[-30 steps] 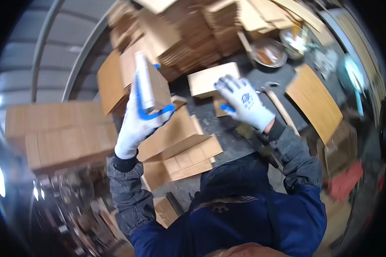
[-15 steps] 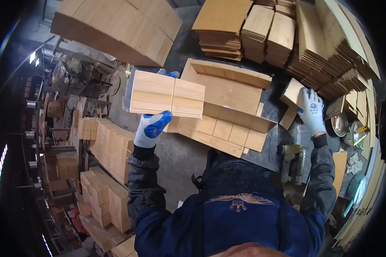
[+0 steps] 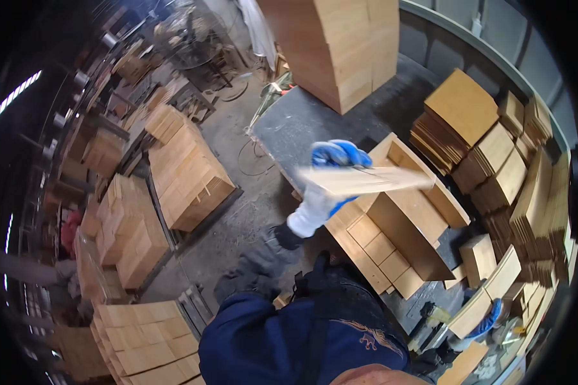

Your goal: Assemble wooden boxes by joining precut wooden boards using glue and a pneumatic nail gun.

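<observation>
My left hand (image 3: pixel 318 205), in a white glove with blue-coated palm and fingers, is closed around a pale wooden panel (image 3: pixel 372 181). The panel shows nearly edge-on and smeared by motion, above an open wooden box (image 3: pixel 410 236) with dividers. Down at the lower right, my right hand (image 3: pixel 486 323) grips a second wooden panel (image 3: pixel 474 312) with a seam across it; its blue fingers curl along the panel's edge, and the rest of the hand is partly hidden. A wooden block (image 3: pixel 478 260) stands on the dark table between the box and that panel.
Stacks of thin boards (image 3: pixel 459 106) line the table's right side. A tall stack of wooden pieces (image 3: pixel 340 51) stands at the far end. On the left, piled blocks (image 3: pixel 189 170) sit on low racks, with more wood (image 3: pixel 151 333) at lower left. A tape dispenser (image 3: pixel 430 321) lies near my right arm.
My view has turned left. My left hand has tilted its panel nearly edge-on over the box. My right hand has let go of the block and now holds another panel, nearer to me.
</observation>
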The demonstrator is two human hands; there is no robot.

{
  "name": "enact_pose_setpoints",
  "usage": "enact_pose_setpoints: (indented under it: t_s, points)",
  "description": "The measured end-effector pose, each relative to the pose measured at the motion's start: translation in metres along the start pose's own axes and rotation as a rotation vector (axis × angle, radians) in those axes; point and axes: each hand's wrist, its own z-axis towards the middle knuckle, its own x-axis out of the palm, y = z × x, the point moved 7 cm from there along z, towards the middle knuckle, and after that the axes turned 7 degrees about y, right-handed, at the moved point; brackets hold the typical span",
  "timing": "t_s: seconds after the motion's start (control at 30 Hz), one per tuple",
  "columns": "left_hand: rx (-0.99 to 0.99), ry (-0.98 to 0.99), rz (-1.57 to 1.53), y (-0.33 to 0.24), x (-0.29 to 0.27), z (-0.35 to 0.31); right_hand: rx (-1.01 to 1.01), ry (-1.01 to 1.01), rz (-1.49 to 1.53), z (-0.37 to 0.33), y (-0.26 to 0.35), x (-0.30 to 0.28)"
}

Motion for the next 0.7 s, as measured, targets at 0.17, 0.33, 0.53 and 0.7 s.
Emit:
enact_pose_setpoints:
  t_s: [0.17,0.33,0.53,0.7]
  points:
    - [0.060,0.233,0.727,-0.020,0.026,-0.007,0.398,0.009,0.414,0.029,-0.038,0.126]
    - [0.747,0.500,1.404,-0.034,0.064,-0.006,0.374,0.425,0.639,0.039,-0.010,0.197]
    - [0.783,0.602,1.570,-0.027,0.047,-0.018,0.505,0.584,0.591,0.051,-0.031,0.255]
    - [0.581,0.680,1.389,-0.005,0.054,-0.035,0.501,0.501,0.414,0.053,-0.060,0.220]
